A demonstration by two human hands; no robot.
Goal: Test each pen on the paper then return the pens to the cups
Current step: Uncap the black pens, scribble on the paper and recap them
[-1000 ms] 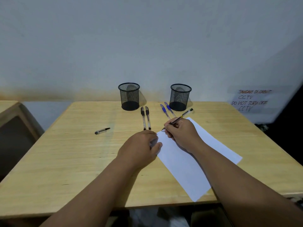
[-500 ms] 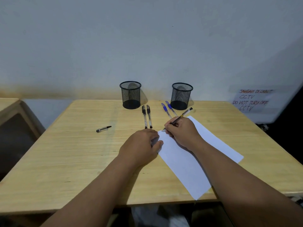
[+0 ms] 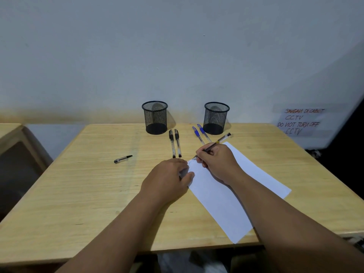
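Observation:
A white sheet of paper (image 3: 226,201) lies slanted on the wooden table (image 3: 78,194). My right hand (image 3: 218,164) grips a clear black-ink pen (image 3: 222,139), its tip touching the paper's far corner beside a small scribble. My left hand (image 3: 167,180) rests with curled fingers on the paper's left edge, pinning it. Two black pens (image 3: 175,143) lie side by side in front of the left mesh cup (image 3: 155,117). Two blue pens (image 3: 200,133) lie by the right mesh cup (image 3: 216,118). Both cups look empty.
A short black pen cap (image 3: 123,159) lies alone on the left part of the table. A second wooden table (image 3: 9,131) stands at the far left. The wall rises right behind the cups, with a handwritten CCTV notice (image 3: 301,121) at right.
My right hand has shifted the pen tip slightly on the paper corner, where faint marks now show. The view has tilted a little. My left hand stays on the paper.

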